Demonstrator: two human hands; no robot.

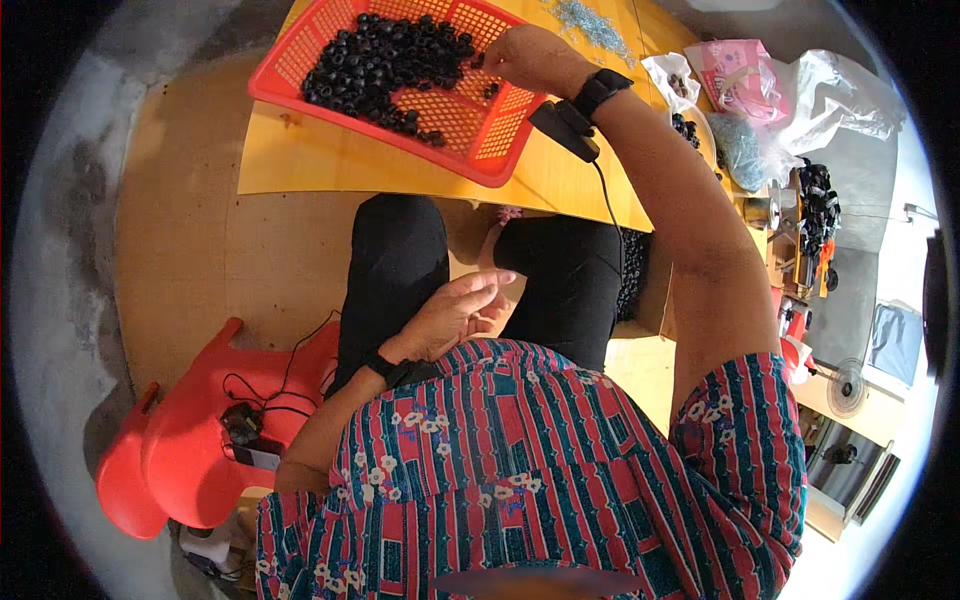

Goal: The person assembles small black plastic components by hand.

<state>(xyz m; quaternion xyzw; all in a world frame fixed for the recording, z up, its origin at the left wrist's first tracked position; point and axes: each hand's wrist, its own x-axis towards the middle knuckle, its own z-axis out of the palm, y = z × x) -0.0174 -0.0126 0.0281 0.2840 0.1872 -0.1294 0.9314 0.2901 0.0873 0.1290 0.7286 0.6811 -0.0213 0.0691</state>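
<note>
A red plastic basket [467, 150] with mesh walls and floor stands on the yellow table. Inside it lies a heap of small black ring-like parts [365, 65], with a few loose ones at its right side. My right hand [532, 58] reaches over the right part of the basket, fingers bent and pinched together by the edge of the heap. Dark bits show at its fingertips, but whether they are held is too small to tell. Above my lap, my left hand [462, 312] is palm up with fingers loosely stretched, holding nothing.
Small clear-blue pieces [592, 28] lie scattered on the yellow table [300, 155] right of the basket. Plastic bags [740, 80] sit farther right. A red chair [220, 430] with a cable and a black device stands at my left. A fan [846, 388] is at the far right.
</note>
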